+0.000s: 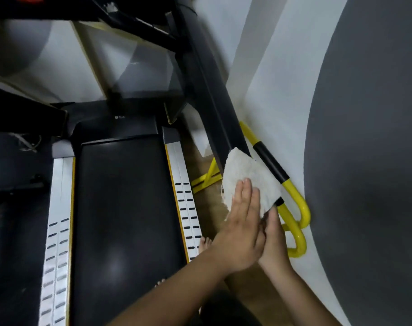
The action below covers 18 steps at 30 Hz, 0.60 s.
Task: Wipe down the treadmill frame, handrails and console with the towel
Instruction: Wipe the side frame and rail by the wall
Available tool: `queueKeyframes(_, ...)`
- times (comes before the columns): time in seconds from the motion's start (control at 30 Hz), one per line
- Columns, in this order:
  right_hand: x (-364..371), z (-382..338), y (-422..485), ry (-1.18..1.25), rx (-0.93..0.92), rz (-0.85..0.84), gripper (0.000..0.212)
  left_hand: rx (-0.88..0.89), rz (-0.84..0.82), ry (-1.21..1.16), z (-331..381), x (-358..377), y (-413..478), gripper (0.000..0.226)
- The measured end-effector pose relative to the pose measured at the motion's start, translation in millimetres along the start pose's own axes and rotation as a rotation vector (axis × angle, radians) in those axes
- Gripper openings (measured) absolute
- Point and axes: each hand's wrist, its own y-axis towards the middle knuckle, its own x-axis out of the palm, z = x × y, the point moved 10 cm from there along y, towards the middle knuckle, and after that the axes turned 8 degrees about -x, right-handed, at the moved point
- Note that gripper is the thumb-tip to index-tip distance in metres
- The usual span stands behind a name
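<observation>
Wood floor (254,292); one towel (247,177) on frame (214,90); left hand (242,229) fingers (245,196) straight, right hand (275,243) unclear.

Both hands are bare here, the left hand (243,222) and the right hand (274,241). The left forearm (176,288) and the right forearm (301,295) run bare right to the bottom edge. There's a bare foot (205,245), toes showing. Lower down there's a dark garment (226,311), too blurred to tell its kind.
</observation>
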Motion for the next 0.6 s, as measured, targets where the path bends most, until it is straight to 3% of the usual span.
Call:
queueKeyframes(0.07, -2, -15, 11, -0.055, -0.089, 0.009, 0.045, -0.161, 0.012, -0.384, -14, -2, 6, 0.079)
queueKeyframes(0.13, 2, -38, 29, -0.312, -0.265, -0.07, 0.056, -0.346, 0.005, -0.712, -26, -6, 9, 0.079)
queueKeyframes(0.27, 29, -47, 66, -0.678, -0.443, -0.247, 0.069, -0.677, -0.011, -1.268, -61, -9, 19, 0.036)
queueKeyframes(0.33, 38, -53, 82, -0.759, -0.428, -0.279, 0.079, -0.773, -0.003, -1.397, -77, -1, 27, 0.026)
queueKeyframes(0.47, 45, -55, 89, -0.862, -0.445, -0.239, 0.077, -0.847, -0.031, -1.557, -108, 34, 52, 0.059)
queueKeyframes(0.57, 45, -55, 88, -0.871, -0.487, -0.214, 0.072, -0.799, -0.02, -1.631, -120, 45, 65, 0.052)
queueKeyframes(0.6, 46, -57, 91, -0.883, -0.493, -0.216, 0.072, -0.782, -0.016, -1.671, -124, 51, 67, 0.06)
